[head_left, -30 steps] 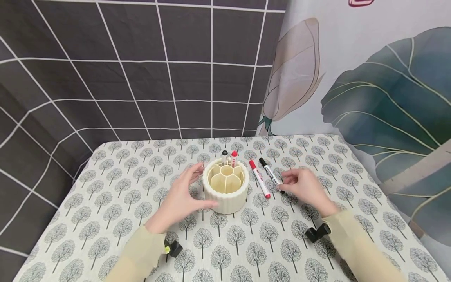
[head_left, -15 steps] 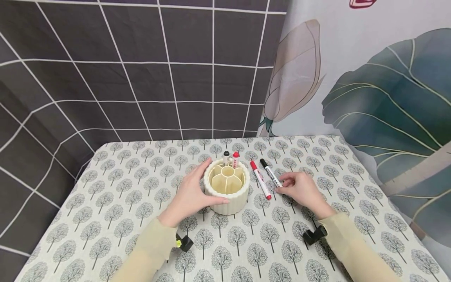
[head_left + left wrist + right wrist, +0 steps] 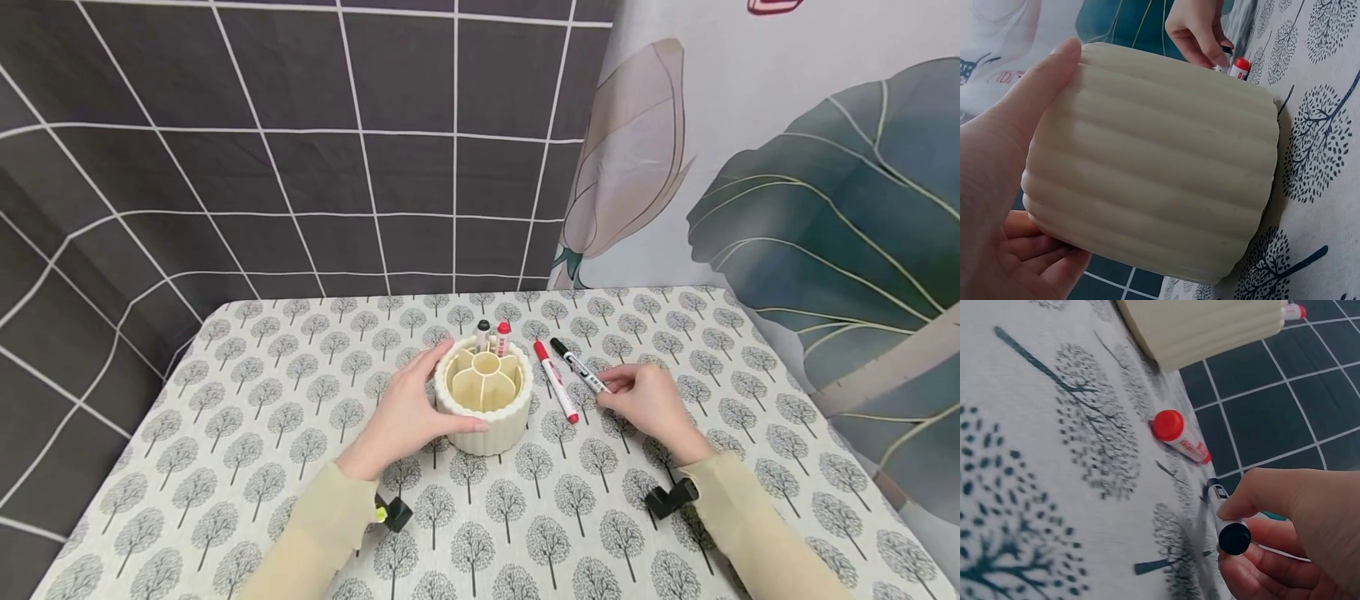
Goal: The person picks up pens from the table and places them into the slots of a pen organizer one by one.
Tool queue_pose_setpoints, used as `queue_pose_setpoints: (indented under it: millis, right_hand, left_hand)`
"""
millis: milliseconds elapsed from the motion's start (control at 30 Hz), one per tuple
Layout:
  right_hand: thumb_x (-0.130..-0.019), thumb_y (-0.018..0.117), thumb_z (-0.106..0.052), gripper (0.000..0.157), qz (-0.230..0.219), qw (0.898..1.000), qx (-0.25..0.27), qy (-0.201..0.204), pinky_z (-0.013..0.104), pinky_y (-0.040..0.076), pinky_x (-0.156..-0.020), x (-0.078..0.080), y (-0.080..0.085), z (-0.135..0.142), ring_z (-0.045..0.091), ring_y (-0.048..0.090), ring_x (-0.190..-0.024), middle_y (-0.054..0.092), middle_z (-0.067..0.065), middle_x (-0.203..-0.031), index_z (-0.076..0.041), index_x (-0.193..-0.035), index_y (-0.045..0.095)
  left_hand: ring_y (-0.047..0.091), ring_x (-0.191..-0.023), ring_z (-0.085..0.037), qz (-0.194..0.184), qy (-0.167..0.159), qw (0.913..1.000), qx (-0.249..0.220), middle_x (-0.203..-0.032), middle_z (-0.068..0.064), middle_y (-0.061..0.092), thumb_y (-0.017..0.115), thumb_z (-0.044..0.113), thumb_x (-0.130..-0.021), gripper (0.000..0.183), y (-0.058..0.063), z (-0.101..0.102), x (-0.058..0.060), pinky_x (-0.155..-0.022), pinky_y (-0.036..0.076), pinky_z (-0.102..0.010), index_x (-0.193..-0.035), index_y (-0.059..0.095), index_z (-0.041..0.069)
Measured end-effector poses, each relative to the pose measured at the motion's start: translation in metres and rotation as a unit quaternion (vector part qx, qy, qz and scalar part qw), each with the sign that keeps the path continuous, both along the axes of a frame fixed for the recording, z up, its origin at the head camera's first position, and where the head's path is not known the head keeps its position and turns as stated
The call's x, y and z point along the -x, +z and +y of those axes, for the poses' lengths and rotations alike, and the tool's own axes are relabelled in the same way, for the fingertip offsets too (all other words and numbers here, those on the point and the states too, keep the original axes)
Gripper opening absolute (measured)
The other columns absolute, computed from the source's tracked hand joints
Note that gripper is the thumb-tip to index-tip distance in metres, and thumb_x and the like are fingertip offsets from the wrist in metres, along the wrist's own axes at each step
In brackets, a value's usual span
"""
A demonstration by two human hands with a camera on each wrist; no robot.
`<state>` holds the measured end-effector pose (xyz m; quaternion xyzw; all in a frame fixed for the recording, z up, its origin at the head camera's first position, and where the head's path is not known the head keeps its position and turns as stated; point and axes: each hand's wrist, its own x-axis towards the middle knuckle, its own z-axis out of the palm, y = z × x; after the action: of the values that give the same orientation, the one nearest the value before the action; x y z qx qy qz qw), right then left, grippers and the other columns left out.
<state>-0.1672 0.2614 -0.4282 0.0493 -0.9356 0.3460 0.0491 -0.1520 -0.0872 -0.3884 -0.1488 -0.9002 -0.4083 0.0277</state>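
A cream, ribbed round pen holder (image 3: 491, 435) with several compartments stands upright on the table. My left hand (image 3: 401, 417) grips its left side, the thumb across the near wall and the fingers round the back; the ribbed wall (image 3: 1154, 162) fills the left wrist view. In the holder's rear part stand a black-capped marker (image 3: 482, 336) and a red-capped marker (image 3: 502, 337). To the right, my right hand (image 3: 651, 407) pinches the near end of a black whiteboard marker (image 3: 579, 367) between thumb and fingers. Beside it, a red marker (image 3: 557, 383) lies on the cloth, untouched.
A white tablecloth (image 3: 300, 508) with a grey tree print covers the table. Behind it hangs a dark cloth (image 3: 405, 175) with a white grid, and at the right a curtain (image 3: 825, 208) with large leaves. Small black wrist cameras sit at both cuffs.
My left hand has moved right and taken hold of the pen holder. The right fingers have gripped the black marker's near end, and that marker has turned slightly.
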Motion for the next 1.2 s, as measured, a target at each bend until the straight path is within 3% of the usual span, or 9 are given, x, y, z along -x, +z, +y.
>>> queue_pose_setpoints:
  millis: [200,467,833,1000,1200]
  right_hand:
    - [-0.071,0.079,-0.016,0.027,-0.011,1.0,0.024,-0.013,0.025,0.053,-0.057,-0.001,0.012,0.004,0.016,0.061,-0.068,0.066,0.0,-0.079,-0.009,-0.096,0.071]
    - [-0.074,0.076,-0.014,0.021,0.044,0.998,0.015,-0.03,0.021,0.052,-0.058,-0.001,0.04,0.006,0.016,0.061,-0.069,0.068,0.001,-0.08,-0.01,-0.094,0.073]
    - [-0.078,0.076,-0.031,0.019,0.108,0.988,0.065,-0.084,0.016,0.048,-0.057,-0.012,0.111,0.0,0.009,0.064,-0.069,0.07,-0.001,-0.084,-0.018,-0.092,0.075]
    - [-0.076,0.078,-0.024,0.022,0.151,0.978,0.123,-0.075,0.015,0.05,-0.056,-0.019,0.138,-0.006,0.011,0.064,-0.067,0.069,0.001,-0.083,-0.012,-0.094,0.074]
    - [-0.075,0.079,-0.011,0.026,0.18,0.965,0.19,-0.031,0.021,0.054,-0.062,-0.028,0.161,-0.021,0.017,0.066,-0.069,0.068,0.007,-0.085,-0.006,-0.099,0.073]
  left_hand:
    - [0.035,-0.127,-0.024,-0.001,0.003,1.0,0.006,-0.142,0.007,0.038,0.077,0.074,-0.043,0.119,0.0,0.001,0.0,-0.098,0.032,-0.06,-0.145,0.031,0.034]
    - [0.037,-0.126,-0.024,0.003,0.001,1.0,0.007,-0.141,0.007,0.04,0.076,0.074,-0.043,0.119,-0.001,0.0,0.001,-0.098,0.033,-0.059,-0.145,0.032,0.031]
    - [0.038,-0.125,-0.023,0.001,-0.002,1.0,0.0,-0.14,0.007,0.041,0.078,0.072,-0.043,0.119,-0.001,0.0,0.001,-0.098,0.034,-0.059,-0.144,0.032,0.032]
    - [0.038,-0.125,-0.021,0.005,-0.006,1.0,-0.002,-0.14,0.008,0.041,0.078,0.071,-0.043,0.118,-0.002,0.0,0.002,-0.098,0.034,-0.058,-0.144,0.033,0.031]
    - [0.038,-0.125,-0.021,0.007,-0.006,0.9999,-0.005,-0.139,0.009,0.041,0.078,0.071,-0.043,0.117,-0.001,-0.001,0.002,-0.098,0.034,-0.058,-0.144,0.033,0.032]
